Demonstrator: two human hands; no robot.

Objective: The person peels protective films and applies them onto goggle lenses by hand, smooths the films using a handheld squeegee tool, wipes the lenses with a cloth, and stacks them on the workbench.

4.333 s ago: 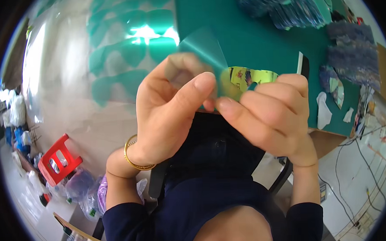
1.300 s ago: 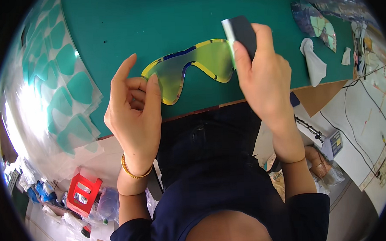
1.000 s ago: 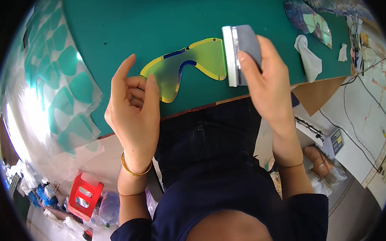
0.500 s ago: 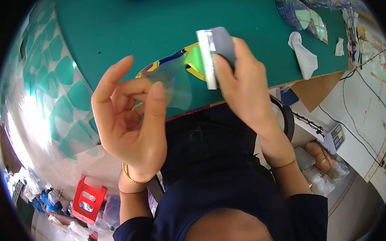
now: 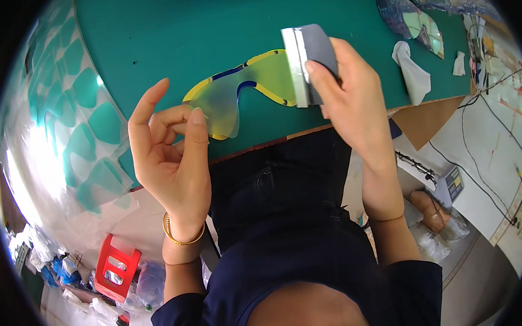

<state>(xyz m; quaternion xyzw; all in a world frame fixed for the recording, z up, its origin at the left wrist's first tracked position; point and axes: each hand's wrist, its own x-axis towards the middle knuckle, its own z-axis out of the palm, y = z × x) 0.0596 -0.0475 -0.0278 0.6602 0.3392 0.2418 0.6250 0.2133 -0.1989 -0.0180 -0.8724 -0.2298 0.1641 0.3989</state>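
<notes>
Yellow-green shield lens (image 5: pixel 271 69) lies on the green worktop (image 5: pixel 191 26), close to its near edge, nose notch facing the person. Placement looks practical: within easy reach of both hands, and flat backing under the part being worked.

Clear film (image 5: pixel 228 106) overlies the lens. Its left end is bent upward and sits slightly off the lens outline; a yellow border shows along the upper edge.

Left hand (image 5: pixel 173 146): thumb and a curled finger pinch the film's left end, forefinger raised clear. Judged reason: a corner grip keeps fingertips off most of the film and holds the free end away from the lens. Exact contact under the thumb is hidden.

Right hand (image 5: pixel 354 95): closed around a grey scraper (image 5: pixel 319 55), thumb on the near face, other fingers mostly behind it. Its pale blade stands across the right end of the lens, hiding that tip. Blade direction, roughly crosswise to the lens, presumably spreads contact over the full width of the lobe. Pressure cannot be told.

Surroundings: clear sheets bearing green shapes (image 5: pixel 93 118) lie on the left side; white cloth (image 5: pixel 413 77) lies on the right near the edge, probably parked there for quick wiping. Beyond it, wrapped lenses (image 5: pixel 419 25), well apart from the blade, likely to avoid knocks.
</notes>
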